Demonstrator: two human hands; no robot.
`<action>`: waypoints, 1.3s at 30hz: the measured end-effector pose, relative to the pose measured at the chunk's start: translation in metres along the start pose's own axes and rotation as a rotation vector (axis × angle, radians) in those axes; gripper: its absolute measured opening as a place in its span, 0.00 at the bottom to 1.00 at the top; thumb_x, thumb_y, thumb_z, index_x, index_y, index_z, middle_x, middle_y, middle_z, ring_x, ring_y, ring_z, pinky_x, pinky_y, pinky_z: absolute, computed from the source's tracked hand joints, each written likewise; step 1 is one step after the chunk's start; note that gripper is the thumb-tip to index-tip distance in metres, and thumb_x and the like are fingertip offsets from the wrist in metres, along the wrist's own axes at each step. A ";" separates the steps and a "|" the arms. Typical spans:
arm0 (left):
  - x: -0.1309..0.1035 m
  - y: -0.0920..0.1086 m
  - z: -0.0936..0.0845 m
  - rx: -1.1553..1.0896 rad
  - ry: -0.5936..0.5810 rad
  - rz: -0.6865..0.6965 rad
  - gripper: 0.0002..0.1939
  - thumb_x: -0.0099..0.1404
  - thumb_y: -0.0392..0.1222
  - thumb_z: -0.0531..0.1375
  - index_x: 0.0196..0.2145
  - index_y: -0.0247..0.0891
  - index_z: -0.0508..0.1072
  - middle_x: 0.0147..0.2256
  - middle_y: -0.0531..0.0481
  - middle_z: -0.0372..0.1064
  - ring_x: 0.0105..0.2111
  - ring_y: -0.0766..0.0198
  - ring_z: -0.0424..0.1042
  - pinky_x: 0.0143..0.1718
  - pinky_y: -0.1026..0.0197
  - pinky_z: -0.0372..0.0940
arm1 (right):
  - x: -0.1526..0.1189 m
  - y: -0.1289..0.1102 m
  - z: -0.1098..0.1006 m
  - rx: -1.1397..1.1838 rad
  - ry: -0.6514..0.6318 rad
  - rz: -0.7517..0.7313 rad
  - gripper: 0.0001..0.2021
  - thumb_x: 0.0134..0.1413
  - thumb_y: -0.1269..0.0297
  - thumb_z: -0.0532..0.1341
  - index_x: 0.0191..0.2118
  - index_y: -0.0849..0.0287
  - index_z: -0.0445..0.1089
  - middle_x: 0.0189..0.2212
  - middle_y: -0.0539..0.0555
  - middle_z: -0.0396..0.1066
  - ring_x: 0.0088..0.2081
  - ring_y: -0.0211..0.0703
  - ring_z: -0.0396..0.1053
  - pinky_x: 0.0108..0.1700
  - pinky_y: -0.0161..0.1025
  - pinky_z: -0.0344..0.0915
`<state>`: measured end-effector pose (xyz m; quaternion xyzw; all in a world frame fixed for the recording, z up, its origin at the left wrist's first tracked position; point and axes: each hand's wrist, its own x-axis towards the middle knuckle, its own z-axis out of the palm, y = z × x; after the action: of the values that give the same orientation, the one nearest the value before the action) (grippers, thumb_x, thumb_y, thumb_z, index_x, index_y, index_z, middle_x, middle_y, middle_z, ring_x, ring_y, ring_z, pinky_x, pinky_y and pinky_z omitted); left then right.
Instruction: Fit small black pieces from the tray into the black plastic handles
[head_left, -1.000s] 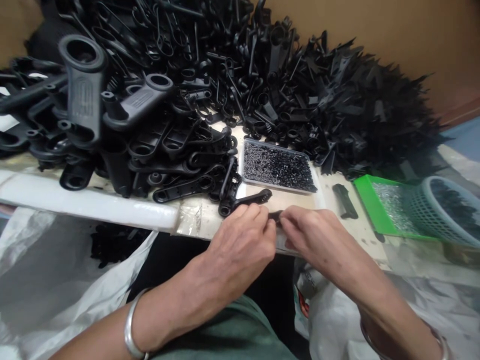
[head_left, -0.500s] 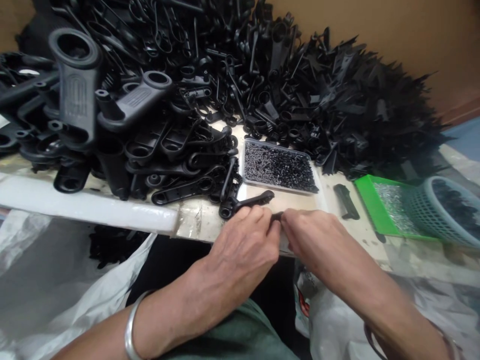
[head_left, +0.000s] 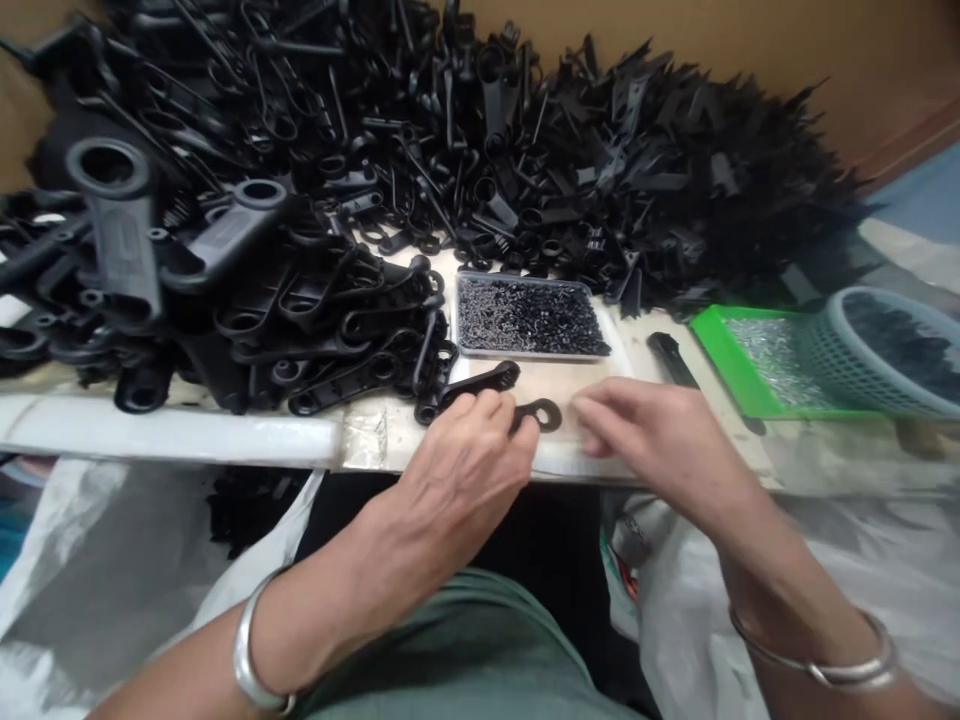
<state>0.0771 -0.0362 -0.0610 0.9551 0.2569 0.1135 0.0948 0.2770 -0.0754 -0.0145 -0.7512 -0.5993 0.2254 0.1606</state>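
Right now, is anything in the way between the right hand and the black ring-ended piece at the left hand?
Nothing visible is in the way. The right hand is beside the ring end of the black piece, with only a narrow gap of pale tabletop between them. The left hand covers the rest of it.

A smooth silver bangle (head_left: 246,655) shows at lower left, another silver bangle (head_left: 855,673) at lower right, green cloth (head_left: 465,665) at bottom centre.
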 end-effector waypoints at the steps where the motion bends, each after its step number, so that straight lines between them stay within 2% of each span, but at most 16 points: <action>1: 0.000 0.000 -0.001 0.003 -0.001 -0.002 0.18 0.68 0.31 0.49 0.54 0.39 0.62 0.48 0.42 0.65 0.49 0.53 0.65 0.50 0.49 0.61 | -0.006 0.006 0.000 0.108 0.044 0.079 0.11 0.58 0.60 0.59 0.28 0.58 0.72 0.17 0.48 0.71 0.23 0.36 0.69 0.29 0.33 0.63; 2: -0.001 0.000 -0.001 0.004 -0.003 -0.001 0.19 0.68 0.30 0.49 0.55 0.39 0.61 0.49 0.41 0.65 0.49 0.53 0.65 0.51 0.49 0.61 | -0.013 0.010 0.001 0.230 0.044 0.155 0.12 0.57 0.58 0.60 0.27 0.59 0.72 0.17 0.49 0.71 0.22 0.37 0.70 0.29 0.34 0.65; 4: -0.002 0.001 -0.001 0.008 -0.010 -0.015 0.20 0.67 0.30 0.49 0.55 0.39 0.62 0.51 0.40 0.64 0.50 0.53 0.64 0.51 0.49 0.61 | -0.026 0.015 0.009 0.536 -0.048 0.284 0.14 0.55 0.53 0.62 0.29 0.61 0.73 0.21 0.53 0.74 0.24 0.40 0.72 0.29 0.36 0.69; 6: -0.003 0.003 0.000 0.010 -0.009 -0.043 0.19 0.67 0.29 0.50 0.54 0.38 0.63 0.51 0.40 0.63 0.50 0.53 0.64 0.49 0.50 0.63 | -0.036 0.016 0.020 0.848 -0.109 0.374 0.17 0.53 0.53 0.64 0.41 0.63 0.72 0.30 0.57 0.77 0.30 0.44 0.76 0.34 0.39 0.73; 8: -0.004 0.007 0.000 -0.002 0.014 -0.065 0.18 0.67 0.29 0.50 0.53 0.38 0.64 0.50 0.40 0.63 0.49 0.53 0.64 0.47 0.51 0.64 | -0.042 0.013 0.031 1.094 -0.070 0.423 0.24 0.52 0.56 0.66 0.52 0.62 0.67 0.38 0.60 0.77 0.37 0.47 0.77 0.40 0.42 0.74; 10: -0.005 0.013 -0.001 -0.027 0.063 -0.060 0.18 0.67 0.28 0.49 0.53 0.37 0.65 0.48 0.40 0.64 0.48 0.53 0.63 0.46 0.51 0.65 | -0.043 0.011 0.039 1.284 -0.059 0.390 0.25 0.53 0.57 0.65 0.54 0.61 0.66 0.43 0.61 0.76 0.43 0.48 0.76 0.46 0.44 0.73; 13: -0.006 0.020 -0.002 -0.053 0.118 -0.044 0.21 0.66 0.26 0.47 0.55 0.37 0.63 0.49 0.40 0.63 0.49 0.53 0.62 0.46 0.51 0.65 | -0.041 0.010 0.044 1.477 -0.079 0.246 0.17 0.55 0.59 0.65 0.48 0.60 0.71 0.48 0.59 0.73 0.48 0.48 0.73 0.53 0.46 0.69; 17: -0.007 0.025 -0.005 -0.050 0.074 -0.027 0.23 0.65 0.25 0.48 0.56 0.38 0.62 0.50 0.40 0.61 0.49 0.53 0.60 0.47 0.51 0.66 | -0.041 0.009 0.044 1.560 0.012 0.236 0.16 0.50 0.65 0.68 0.46 0.60 0.73 0.42 0.56 0.76 0.45 0.44 0.74 0.55 0.45 0.67; 20: -0.008 0.027 -0.009 -0.016 0.046 0.000 0.24 0.64 0.26 0.50 0.57 0.38 0.61 0.50 0.41 0.61 0.47 0.54 0.61 0.49 0.50 0.65 | -0.043 0.007 0.042 1.537 0.078 0.267 0.19 0.45 0.67 0.71 0.46 0.61 0.74 0.37 0.56 0.77 0.40 0.43 0.76 0.52 0.43 0.70; 23: -0.009 0.030 -0.009 0.031 0.083 0.013 0.23 0.66 0.27 0.48 0.58 0.36 0.60 0.51 0.39 0.61 0.47 0.54 0.62 0.50 0.49 0.65 | -0.044 0.006 0.042 1.500 0.108 0.279 0.21 0.43 0.66 0.72 0.47 0.61 0.74 0.37 0.56 0.77 0.37 0.41 0.76 0.47 0.39 0.72; 29: 0.000 0.030 0.006 0.071 0.186 0.047 0.22 0.65 0.26 0.45 0.54 0.34 0.64 0.49 0.36 0.65 0.44 0.53 0.66 0.43 0.49 0.67 | -0.041 0.013 0.045 1.454 0.088 0.257 0.22 0.45 0.64 0.71 0.49 0.59 0.73 0.39 0.54 0.76 0.37 0.40 0.75 0.45 0.39 0.72; 31: 0.004 0.026 0.006 0.061 0.200 0.092 0.23 0.66 0.27 0.47 0.58 0.37 0.61 0.52 0.38 0.64 0.46 0.54 0.65 0.44 0.51 0.66 | -0.036 0.020 0.034 1.314 0.122 0.219 0.22 0.46 0.62 0.70 0.49 0.58 0.73 0.39 0.54 0.76 0.34 0.38 0.74 0.42 0.38 0.73; 34: 0.003 0.014 -0.007 0.069 0.286 0.108 0.21 0.69 0.33 0.50 0.59 0.39 0.59 0.55 0.40 0.63 0.51 0.53 0.62 0.47 0.51 0.62 | -0.022 0.036 0.000 0.998 0.262 0.139 0.23 0.49 0.58 0.67 0.52 0.57 0.72 0.42 0.56 0.75 0.32 0.39 0.73 0.34 0.38 0.72; 36: -0.001 0.002 -0.021 0.137 0.359 0.028 0.18 0.70 0.36 0.52 0.57 0.37 0.62 0.54 0.41 0.65 0.51 0.52 0.62 0.47 0.49 0.58 | -0.007 0.051 -0.025 0.726 0.413 0.101 0.22 0.51 0.58 0.64 0.52 0.57 0.72 0.44 0.57 0.74 0.32 0.40 0.72 0.30 0.37 0.71; 37: -0.003 -0.003 -0.027 0.176 0.372 -0.040 0.17 0.70 0.36 0.53 0.55 0.37 0.64 0.51 0.42 0.68 0.49 0.52 0.63 0.47 0.48 0.57 | 0.003 0.059 -0.036 0.572 0.444 0.095 0.21 0.53 0.59 0.62 0.52 0.57 0.72 0.44 0.58 0.75 0.30 0.39 0.71 0.29 0.37 0.69; 39: -0.006 -0.012 -0.036 0.228 0.362 -0.164 0.11 0.69 0.36 0.54 0.49 0.38 0.69 0.46 0.45 0.71 0.45 0.53 0.65 0.45 0.48 0.54 | 0.025 0.074 -0.050 0.250 0.409 0.076 0.21 0.55 0.60 0.57 0.53 0.58 0.72 0.40 0.58 0.76 0.26 0.40 0.69 0.26 0.38 0.67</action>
<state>0.0567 -0.0250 -0.0303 0.8994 0.3578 0.2454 -0.0526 0.3699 -0.0666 -0.0137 -0.7774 -0.4932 0.1469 0.3617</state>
